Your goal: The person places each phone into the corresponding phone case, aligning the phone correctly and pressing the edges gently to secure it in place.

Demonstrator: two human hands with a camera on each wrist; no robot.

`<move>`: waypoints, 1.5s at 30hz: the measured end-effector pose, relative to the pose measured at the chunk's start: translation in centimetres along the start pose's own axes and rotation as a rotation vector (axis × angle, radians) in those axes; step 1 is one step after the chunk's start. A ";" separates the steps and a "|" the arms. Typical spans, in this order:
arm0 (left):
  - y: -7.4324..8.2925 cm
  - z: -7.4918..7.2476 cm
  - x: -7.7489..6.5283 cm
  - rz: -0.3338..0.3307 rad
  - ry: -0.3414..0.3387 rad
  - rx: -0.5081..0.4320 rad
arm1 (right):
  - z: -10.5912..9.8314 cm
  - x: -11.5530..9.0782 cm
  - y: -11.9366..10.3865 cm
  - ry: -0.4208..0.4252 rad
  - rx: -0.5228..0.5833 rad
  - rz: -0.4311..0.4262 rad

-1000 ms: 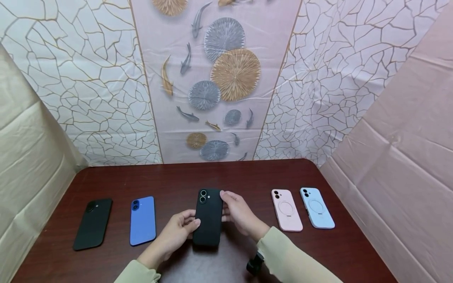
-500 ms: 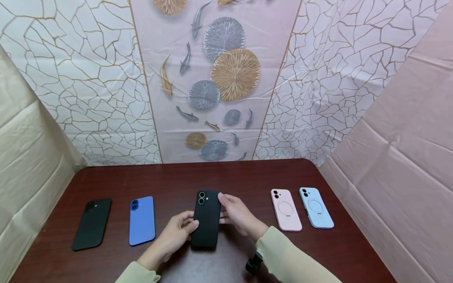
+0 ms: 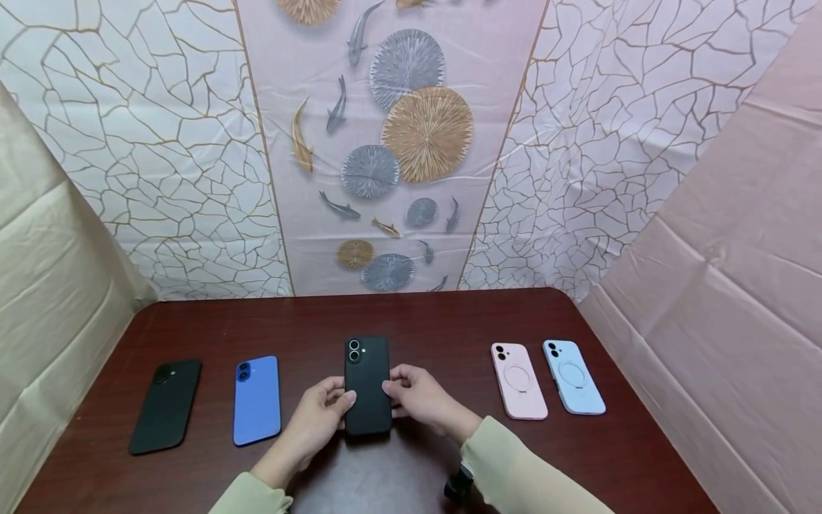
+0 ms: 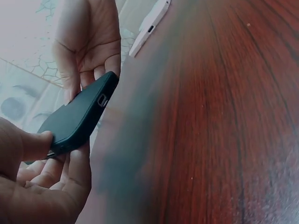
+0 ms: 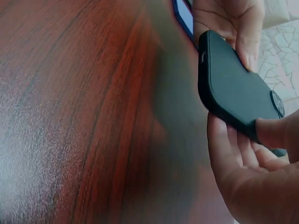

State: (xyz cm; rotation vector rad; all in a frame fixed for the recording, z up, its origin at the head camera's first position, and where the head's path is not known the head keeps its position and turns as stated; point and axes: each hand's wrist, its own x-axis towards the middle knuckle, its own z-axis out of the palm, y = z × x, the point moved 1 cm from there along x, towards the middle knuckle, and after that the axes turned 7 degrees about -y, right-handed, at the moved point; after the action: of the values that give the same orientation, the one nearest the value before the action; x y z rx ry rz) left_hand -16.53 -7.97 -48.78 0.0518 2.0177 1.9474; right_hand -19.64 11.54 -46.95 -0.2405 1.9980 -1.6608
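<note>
Between both hands is a black phone (image 3: 368, 389) in a matte case, its camera side facing up and its top away from me. My left hand (image 3: 315, 420) grips the left edge, thumb on the back face. On the opposite edge, my right hand (image 3: 425, 400) pinches it with the thumb on the back and fingers beneath. The left wrist view shows the bottom end of the phone (image 4: 81, 112) with its port cutout. In the right wrist view, the phone (image 5: 238, 84) appears lifted off the table. Its screen side is hidden.
A dark phone (image 3: 167, 407) and a blue phone (image 3: 257, 403) lie left on the reddish-brown table (image 3: 443, 318). On the right lie a pink phone case (image 3: 519, 385) and a light blue phone case (image 3: 574, 378), each with a ring. Patterned cloth hangs behind.
The held phone has shifted slightly left and away from me and stands straighter. My right hand has slid from near its upper corner down to the middle of its right edge.
</note>
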 end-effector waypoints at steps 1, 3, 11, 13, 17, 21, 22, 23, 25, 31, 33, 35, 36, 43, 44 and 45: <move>0.0 0.0 0.0 0.001 0.005 0.019 | 0.1 0.1 0.1 0.015 -0.009 -0.010; 0.0 0.1 0.1 0.004 0.023 0.056 | 0.2 0.1 0.0 0.035 -0.029 -0.023; -0.4 0.1 0.4 0.072 0.059 0.216 | 0.4 0.5 0.0 0.095 -0.103 -0.032; -0.4 0.2 0.5 0.071 0.057 0.232 | 0.5 0.6 0.0 0.109 -0.120 -0.032; -0.3 0.3 0.4 0.044 0.062 0.269 | 0.6 0.7 0.1 0.120 -0.137 -0.035; -0.3 0.4 0.4 0.040 0.059 0.325 | 0.6 0.9 0.5 0.124 -0.159 -0.035; -0.4 0.4 0.5 0.040 0.053 0.341 | 0.6 1.0 0.6 0.126 -0.166 -0.036; -0.4 0.4 0.6 0.042 0.047 0.360 | 0.7 1.1 0.6 0.130 -0.182 -0.043; -0.5 0.4 0.7 0.041 0.043 0.417 | 0.7 1.2 0.6 0.138 -0.220 -0.046; -0.6 0.4 0.9 0.044 0.062 0.564 | 1.0 1.9 0.3 0.143 -0.322 -0.030; -0.6 0.5 1.0 0.048 0.066 0.561 | 1.0 2.1 0.2 0.147 -0.339 -0.025; -0.6 0.5 1.0 0.048 0.072 0.563 | 1.1 2.3 0.2 0.150 -0.367 -0.023; -0.6 0.5 1.1 0.050 0.074 0.569 | 1.1 2.4 0.2 0.151 -0.385 -0.024; -1.0 -0.1 1.4 0.052 0.061 0.651 | 1.4 3.0 0.1 0.171 -0.522 -0.015; -1.0 -0.2 1.5 0.045 0.057 0.657 | 1.5 3.1 0.0 0.175 -0.542 -0.012; -0.9 -0.3 1.5 0.046 0.052 0.665 | 1.5 3.2 0.0 0.179 -0.565 -0.008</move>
State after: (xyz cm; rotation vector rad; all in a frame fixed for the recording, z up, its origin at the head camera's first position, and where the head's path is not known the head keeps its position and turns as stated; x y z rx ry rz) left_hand -17.82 -7.95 -50.01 0.2067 2.6230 1.2267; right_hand -21.61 8.78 -47.97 -0.3055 2.5729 -1.1164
